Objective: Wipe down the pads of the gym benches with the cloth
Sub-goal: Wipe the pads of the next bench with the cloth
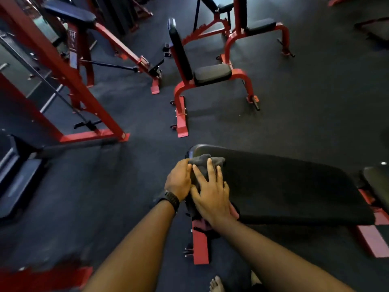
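Note:
A long black bench pad (284,186) on a red frame lies right in front of me. A dark grey cloth (207,162) is draped over its left end. My right hand (211,192) lies flat on the cloth with the fingers spread and straight, pressing it onto the pad. My left hand (179,180), with a black watch on the wrist, cups the pad's end beside the cloth, its fingertips hidden at the cloth's edge. A second pad (376,182) adjoins at the far right.
A red adjustable bench (212,74) with an upright black back stands ahead, another bench (259,26) behind it. A red rack frame (69,81) and cable machine fill the left. Dark rubber floor (105,197) spreads between them. My bare foot (216,283) shows at the bottom edge.

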`<move>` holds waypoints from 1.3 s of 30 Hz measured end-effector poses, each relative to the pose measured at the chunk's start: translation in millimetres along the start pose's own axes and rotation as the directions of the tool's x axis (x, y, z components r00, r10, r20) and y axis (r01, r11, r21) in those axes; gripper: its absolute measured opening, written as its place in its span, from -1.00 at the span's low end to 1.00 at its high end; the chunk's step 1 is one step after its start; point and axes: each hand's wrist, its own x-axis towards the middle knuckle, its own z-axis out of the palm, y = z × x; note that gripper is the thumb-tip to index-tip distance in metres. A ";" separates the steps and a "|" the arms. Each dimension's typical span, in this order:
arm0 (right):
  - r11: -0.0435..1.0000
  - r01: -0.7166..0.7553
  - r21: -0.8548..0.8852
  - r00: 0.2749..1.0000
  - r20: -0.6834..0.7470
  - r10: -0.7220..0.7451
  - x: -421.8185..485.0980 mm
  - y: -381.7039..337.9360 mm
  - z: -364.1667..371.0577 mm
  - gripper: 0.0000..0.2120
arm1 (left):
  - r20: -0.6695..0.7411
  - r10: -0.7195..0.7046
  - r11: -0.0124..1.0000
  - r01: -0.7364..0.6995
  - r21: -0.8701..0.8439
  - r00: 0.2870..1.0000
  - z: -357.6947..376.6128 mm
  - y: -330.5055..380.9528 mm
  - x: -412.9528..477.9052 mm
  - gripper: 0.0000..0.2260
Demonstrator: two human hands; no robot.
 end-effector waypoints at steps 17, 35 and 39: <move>0.988 0.152 -0.002 0.988 0.005 -0.152 84.1 9.4 -4.5 -0.36 | 0.302 0.169 0.908 -0.267 0.321 0.938 -12.2 -30.6 28.6 -0.21; 0.987 -0.091 0.131 0.996 -0.007 0.093 108.8 55.5 -18.1 -0.41 | 0.436 0.154 0.777 -0.381 0.502 0.887 -12.3 -26.2 46.8 -0.04; 0.955 -0.264 0.137 0.944 -0.166 0.285 51.2 73.1 -9.5 -0.42 | 0.348 0.151 0.749 -0.337 0.571 0.925 -2.7 -19.2 41.2 -0.15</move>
